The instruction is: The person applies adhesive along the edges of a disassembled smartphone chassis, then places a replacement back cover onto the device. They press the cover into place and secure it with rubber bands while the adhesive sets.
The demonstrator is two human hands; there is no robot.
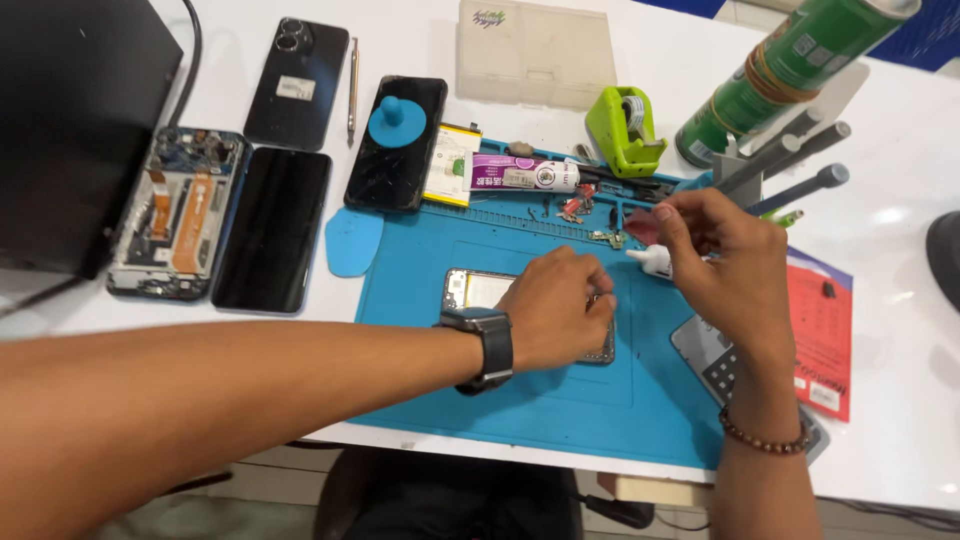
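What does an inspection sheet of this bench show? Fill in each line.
Surface: white table with a blue mat.
Job's things: opened phone on the mat, under the left hand; white bottle by the right hand.
Clutter: phones, suction cup, tape dispenser, green cans.
Grippers: both hands curled; what they grip cannot be told.
Cables: black cable.
Surroundings: black box.

opened phone frame [478,290] | flat on blue mat (partly hidden) | white glue bottle [655,262]
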